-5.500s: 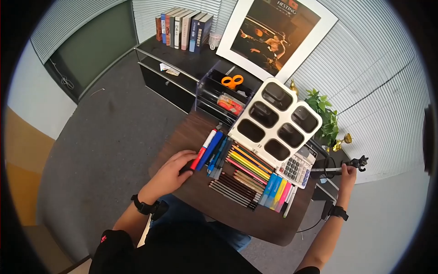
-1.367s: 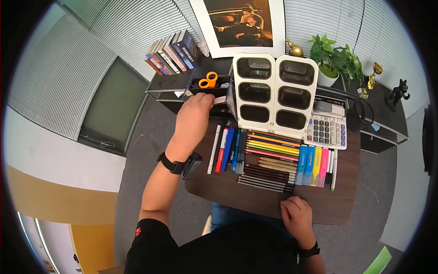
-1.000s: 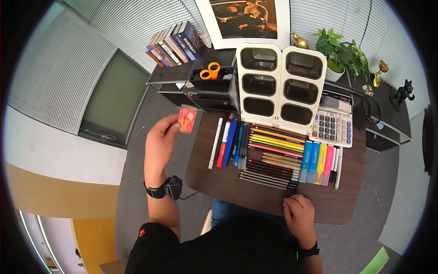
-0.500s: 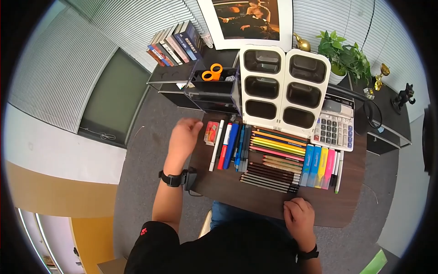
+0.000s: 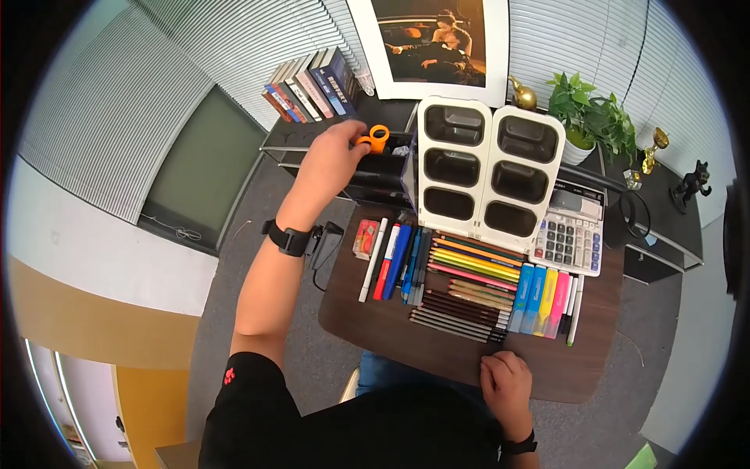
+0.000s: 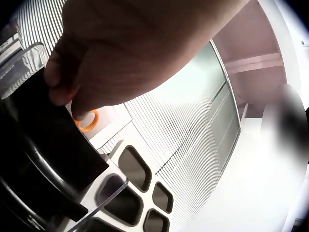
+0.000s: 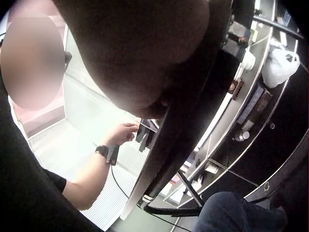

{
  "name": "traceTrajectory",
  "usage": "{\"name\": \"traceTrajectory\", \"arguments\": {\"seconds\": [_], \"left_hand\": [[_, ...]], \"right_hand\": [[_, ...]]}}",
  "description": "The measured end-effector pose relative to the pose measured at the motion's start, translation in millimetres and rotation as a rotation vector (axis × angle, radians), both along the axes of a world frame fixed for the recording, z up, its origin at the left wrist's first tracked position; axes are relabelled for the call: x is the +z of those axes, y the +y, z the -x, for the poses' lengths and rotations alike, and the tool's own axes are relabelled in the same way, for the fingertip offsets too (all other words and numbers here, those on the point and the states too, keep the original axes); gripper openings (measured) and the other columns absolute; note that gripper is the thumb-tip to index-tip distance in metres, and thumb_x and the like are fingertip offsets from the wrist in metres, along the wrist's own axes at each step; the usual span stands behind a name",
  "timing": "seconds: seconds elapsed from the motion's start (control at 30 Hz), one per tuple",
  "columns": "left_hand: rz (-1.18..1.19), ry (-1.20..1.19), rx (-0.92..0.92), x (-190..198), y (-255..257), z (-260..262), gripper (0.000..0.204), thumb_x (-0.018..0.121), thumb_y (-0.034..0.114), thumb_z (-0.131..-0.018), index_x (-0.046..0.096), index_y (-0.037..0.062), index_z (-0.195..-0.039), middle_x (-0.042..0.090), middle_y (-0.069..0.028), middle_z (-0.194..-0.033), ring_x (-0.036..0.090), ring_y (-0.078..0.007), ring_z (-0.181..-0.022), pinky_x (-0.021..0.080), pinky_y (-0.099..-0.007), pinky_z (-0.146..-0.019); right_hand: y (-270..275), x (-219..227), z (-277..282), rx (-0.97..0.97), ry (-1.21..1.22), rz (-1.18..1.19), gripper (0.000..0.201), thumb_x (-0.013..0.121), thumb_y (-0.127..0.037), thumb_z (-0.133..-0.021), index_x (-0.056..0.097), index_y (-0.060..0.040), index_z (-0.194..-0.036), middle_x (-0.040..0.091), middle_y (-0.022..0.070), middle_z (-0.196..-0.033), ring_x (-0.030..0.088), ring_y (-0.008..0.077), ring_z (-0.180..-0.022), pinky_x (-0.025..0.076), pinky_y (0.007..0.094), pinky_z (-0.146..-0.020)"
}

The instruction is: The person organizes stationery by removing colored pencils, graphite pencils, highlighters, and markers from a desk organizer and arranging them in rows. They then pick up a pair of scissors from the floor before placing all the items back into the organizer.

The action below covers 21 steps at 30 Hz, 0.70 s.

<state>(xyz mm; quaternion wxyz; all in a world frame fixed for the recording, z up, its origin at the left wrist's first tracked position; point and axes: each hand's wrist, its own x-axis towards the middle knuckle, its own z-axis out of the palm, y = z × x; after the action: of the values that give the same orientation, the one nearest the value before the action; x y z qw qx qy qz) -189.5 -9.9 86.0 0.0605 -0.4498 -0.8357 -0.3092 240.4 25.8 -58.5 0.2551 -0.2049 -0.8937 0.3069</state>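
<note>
My left hand reaches over the dark desk organizer and pinches one loop of the orange-handled scissors. The scissors stand handles up in the organizer's top compartment, their blades hidden. In the left wrist view, thumb and fingertips close on one side of the orange loop. My right hand rests at the front edge of the brown table, fingers loosely curled and holding nothing. A small red-and-yellow pack lies at the table's left, beside a white pen.
Markers, colored pencils, dark pencils and highlighters lie in rows. Behind them stand a white six-compartment case and a calculator. Books, a framed picture and a plant stand farther back.
My left hand took the red-and-yellow pack from the organizer and set it down left of the white pen. It then moved back up to the scissors. The right hand stays at the table edge.
</note>
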Motion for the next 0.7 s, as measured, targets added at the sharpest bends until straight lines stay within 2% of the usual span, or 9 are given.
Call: {"name": "traceTrajectory", "arguments": {"seconds": [0.07, 0.13, 0.2, 0.27, 0.33, 0.43, 0.5, 0.6, 0.7], "left_hand": [[-0.037, 0.043, 0.0, 2.6, -3.1, -1.6, 0.021, 0.07, 0.009, -0.088, 0.07, 0.0006, -0.107, 0.071, -0.0178, -0.1, 0.068, -0.0368, -0.092, 0.053, -0.0396, -0.081], [-0.114, 0.034, 0.056, 5.9, -14.7, 1.5, 0.02, 0.071, 0.009, -0.089, 0.07, 0.0014, -0.107, 0.071, -0.0163, -0.097, 0.069, -0.032, -0.088, 0.054, -0.0377, -0.078], [-0.323, 0.037, 0.192, 26.7, -35.5, -15.3, 0.018, 0.07, 0.008, -0.092, 0.07, 0.0009, -0.108, 0.072, -0.0106, -0.094, 0.068, -0.02, -0.08, 0.053, -0.0312, -0.072], [-0.444, -0.193, 0.243, 41.4, -60.3, -37.4, 0.017, 0.068, 0.008, -0.095, 0.07, 0.0003, -0.11, 0.07, -0.0042, -0.09, 0.062, -0.009, -0.076, 0.05, -0.0243, -0.068], [-0.437, -0.234, 0.262, 31.7, -87.0, -39.5, 0.016, 0.065, 0.006, -0.096, 0.07, -0.0001, -0.11, 0.068, -0.0015, -0.088, 0.058, -0.0063, -0.074, 0.048, -0.0216, -0.067], [-0.358, -0.364, 0.225, -11.8, -124.4, -23.1, 0.016, 0.065, 0.005, -0.095, 0.071, 0.0, -0.109, 0.068, -0.0021, -0.087, 0.059, -0.0072, -0.072, 0.049, -0.0228, -0.067], [-0.024, -0.431, 0.278, -38.3, -142.4, -14.8, 0.018, 0.064, 0.005, -0.094, 0.071, -0.0005, -0.111, 0.068, -0.0031, -0.086, 0.06, -0.0103, -0.073, 0.049, -0.0245, -0.068], [0.226, -0.425, 0.264, -65.0, -156.3, -8.1, 0.02, 0.065, 0.006, -0.094, 0.071, -0.0017, -0.111, 0.069, -0.0059, -0.087, 0.063, -0.0125, -0.074, 0.051, -0.0266, -0.07], [0.234, -0.408, 0.254, -87.9, -159.9, -2.6, 0.021, 0.063, 0.007, -0.094, 0.07, -0.0022, -0.111, 0.07, -0.0079, -0.089, 0.064, -0.0136, -0.076, 0.052, -0.0275, -0.07]], "right_hand": [[0.4, -0.9, -0.6, 0.011, 0.01, 0.019, 0.019, 0.075, -0.003, -0.077, 0.068, -0.0062, -0.094, 0.063, 0.0092, -0.091, 0.063, 0.0312, -0.077, 0.052, 0.0412, -0.068], [1.2, 0.2, 0.0, 0.019, 0.007, 0.021, 0.02, 0.075, -0.002, -0.076, 0.068, -0.0064, -0.094, 0.063, 0.0092, -0.091, 0.063, 0.0312, -0.077, 0.052, 0.0412, -0.068], [2.7, 1.1, 1.0, 0.029, -0.001, 0.03, 0.021, 0.075, -0.002, -0.076, 0.068, -0.0066, -0.095, 0.063, 0.0092, -0.091, 0.063, 0.0312, -0.077, 0.051, 0.0412, -0.068], [2.7, 0.8, 0.7, 0.035, -0.014, 0.031, 0.022, 0.075, -0.002, -0.075, 0.067, -0.0069, -0.095, 0.063, 0.0089, -0.091, 0.063, 0.031, -0.076, 0.051, 0.0412, -0.067], [2.6, 2.2, 1.6, 0.038, -0.019, 0.033, 0.022, 0.075, -0.002, -0.075, 0.067, -0.0069, -0.095, 0.063, 0.0088, -0.091, 0.063, 0.0309, -0.076, 0.051, 0.0412, -0.067], [3.1, 2.1, 3.5, 0.042, -0.023, 0.034, 0.022, 0.075, -0.002, -0.075, 0.067, -0.007, -0.095, 0.063, 0.0086, -0.09, 0.063, 0.0307, -0.076, 0.051, 0.0412, -0.067], [3.3, 2.0, 3.6, 0.038, -0.032, 0.04, 0.022, 0.075, -0.002, -0.075, 0.068, -0.0069, -0.095, 0.063, 0.0085, -0.09, 0.063, 0.0306, -0.075, 0.051, 0.0412, -0.067], [2.9, 2.4, 3.0, 0.034, -0.046, 0.031, 0.021, 0.075, -0.002, -0.076, 0.068, -0.0069, -0.094, 0.063, 0.0084, -0.091, 0.063, 0.0305, -0.075, 0.051, 0.0411, -0.067], [2.1, 2.6, 3.8, 0.029, -0.047, 0.023, 0.02, 0.075, -0.003, -0.076, 0.068, -0.0068, -0.094, 0.063, 0.0083, -0.091, 0.063, 0.0303, -0.076, 0.051, 0.0408, -0.067]]}}
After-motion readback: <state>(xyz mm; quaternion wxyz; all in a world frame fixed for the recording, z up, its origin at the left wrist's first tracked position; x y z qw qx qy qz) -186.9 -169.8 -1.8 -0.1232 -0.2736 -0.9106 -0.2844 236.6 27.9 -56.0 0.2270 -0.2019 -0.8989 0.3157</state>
